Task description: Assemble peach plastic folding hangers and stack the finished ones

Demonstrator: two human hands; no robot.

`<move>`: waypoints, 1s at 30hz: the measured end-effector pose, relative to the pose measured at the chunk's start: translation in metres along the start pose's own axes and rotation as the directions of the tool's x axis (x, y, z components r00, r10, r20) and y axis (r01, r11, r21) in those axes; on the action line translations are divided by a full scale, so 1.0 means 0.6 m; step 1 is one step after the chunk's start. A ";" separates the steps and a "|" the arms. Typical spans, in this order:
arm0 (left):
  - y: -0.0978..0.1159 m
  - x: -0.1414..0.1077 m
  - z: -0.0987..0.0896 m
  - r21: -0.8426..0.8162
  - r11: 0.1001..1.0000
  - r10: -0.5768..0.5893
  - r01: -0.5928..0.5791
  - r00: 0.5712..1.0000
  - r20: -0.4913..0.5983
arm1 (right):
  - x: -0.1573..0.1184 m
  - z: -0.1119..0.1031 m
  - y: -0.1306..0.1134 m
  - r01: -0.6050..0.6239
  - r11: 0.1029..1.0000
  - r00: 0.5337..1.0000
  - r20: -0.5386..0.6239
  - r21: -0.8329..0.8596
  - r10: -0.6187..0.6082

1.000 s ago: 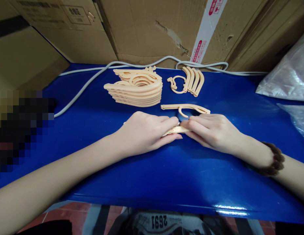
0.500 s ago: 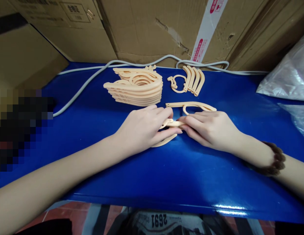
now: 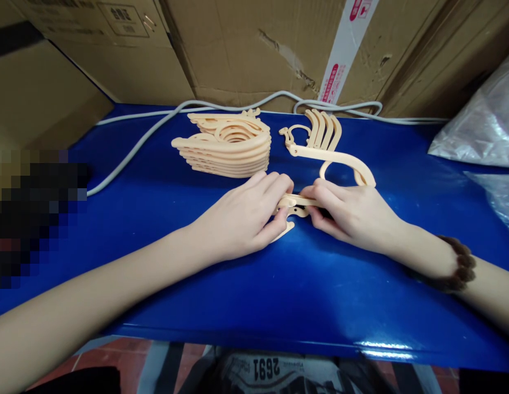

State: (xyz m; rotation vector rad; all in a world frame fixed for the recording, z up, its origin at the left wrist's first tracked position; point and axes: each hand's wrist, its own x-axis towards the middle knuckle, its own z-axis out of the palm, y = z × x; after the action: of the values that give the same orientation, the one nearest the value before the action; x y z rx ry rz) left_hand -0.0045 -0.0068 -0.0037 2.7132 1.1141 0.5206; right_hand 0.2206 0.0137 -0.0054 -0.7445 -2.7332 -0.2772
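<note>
Bumpy, dark brown wristband [image 3: 464, 264]

From the stack of beige hangers [image 3: 221, 158], a hand could pass leftward over the counter [image 3: 254, 306] as far as the grey cable [image 3: 285, 93]. Behind it, cable and cardboard box [image 3: 246, 60] block the way; right of it, loose beige pieces [image 3: 332, 155] leave only a narrow gap.

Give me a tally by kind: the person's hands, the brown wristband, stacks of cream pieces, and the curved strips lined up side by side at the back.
Hands: 2 (left hand, right hand)
Brown wristband: 1
Stack of cream pieces: 1
Curved strips: 4
Total: 8
</note>
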 end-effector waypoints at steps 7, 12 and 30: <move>0.001 0.002 0.002 0.010 1.000 0.027 -0.026 0.999 -0.022 | -0.004 0.001 0.002 -0.061 0.998 0.998 -0.004 0.022 0.062; 0.000 -0.001 0.002 -0.047 0.999 0.005 -0.007 0.998 -0.059 | -0.003 -0.002 -0.001 -0.109 0.994 0.993 -0.040 -0.018 0.108; -0.004 0.001 0.004 -0.003 0.999 -0.038 0.038 0.995 -0.091 | -0.002 0.000 0.001 -0.021 1.000 1.000 -0.017 -0.009 0.021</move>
State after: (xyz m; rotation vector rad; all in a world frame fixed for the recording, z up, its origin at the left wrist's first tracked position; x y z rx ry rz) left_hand -0.0048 -0.0046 -0.0064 2.6858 1.1850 0.6443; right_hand 0.2220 0.0138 -0.0057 -0.7697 -2.7081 -0.2902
